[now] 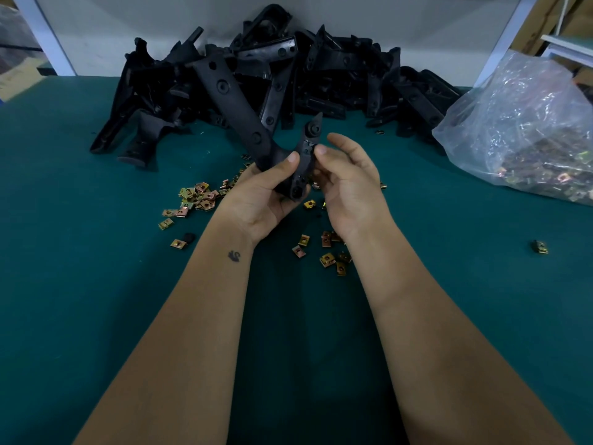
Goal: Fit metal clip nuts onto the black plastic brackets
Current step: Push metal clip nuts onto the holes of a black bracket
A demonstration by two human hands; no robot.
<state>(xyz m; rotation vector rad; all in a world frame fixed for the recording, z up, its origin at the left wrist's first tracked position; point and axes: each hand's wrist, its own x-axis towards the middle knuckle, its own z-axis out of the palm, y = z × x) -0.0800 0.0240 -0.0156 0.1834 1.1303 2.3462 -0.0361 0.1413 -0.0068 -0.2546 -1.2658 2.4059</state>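
Note:
A Y-shaped black plastic bracket [239,115] is held up over the green table [96,284]. My left hand [263,194] grips its lower stem, thumb across the front. My right hand [348,181] is beside the bracket's short right arm, thumb tip touching a dark clip nut [307,148] seated on that arm, fingers loosely curved. Loose brass-coloured clip nuts [195,199] lie scattered on the table under and left of my hands, and another small group of clip nuts [330,256] lies between my forearms.
A heap of black brackets [321,69] is piled at the back of the table against a white wall. A clear plastic bag of clip nuts [526,136] sits at the right. One stray clip nut [540,247] lies far right.

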